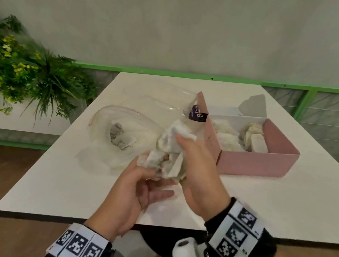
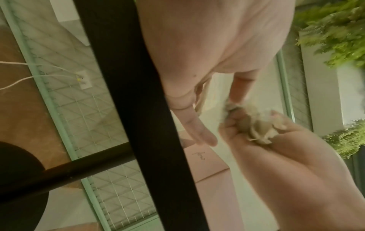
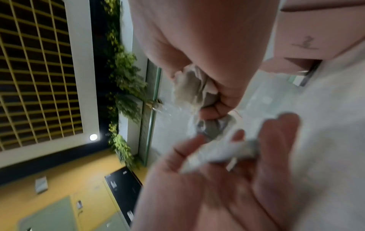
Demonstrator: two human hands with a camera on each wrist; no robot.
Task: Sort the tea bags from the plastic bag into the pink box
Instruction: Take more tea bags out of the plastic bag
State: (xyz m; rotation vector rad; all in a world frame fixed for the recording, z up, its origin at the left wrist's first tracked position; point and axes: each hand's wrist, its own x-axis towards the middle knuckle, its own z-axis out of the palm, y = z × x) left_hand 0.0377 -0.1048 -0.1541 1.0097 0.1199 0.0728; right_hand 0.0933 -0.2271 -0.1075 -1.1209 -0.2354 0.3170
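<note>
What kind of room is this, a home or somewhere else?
Probably an office lounge or café-style room, not a home: a plain white table, green metal railings with mesh along the wall, and decorative plants on a ledge.

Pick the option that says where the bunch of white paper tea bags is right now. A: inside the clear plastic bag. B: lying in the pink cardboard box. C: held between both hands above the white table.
C: the bunch of white paper tea bags sits between the left hand and right hand.
</note>
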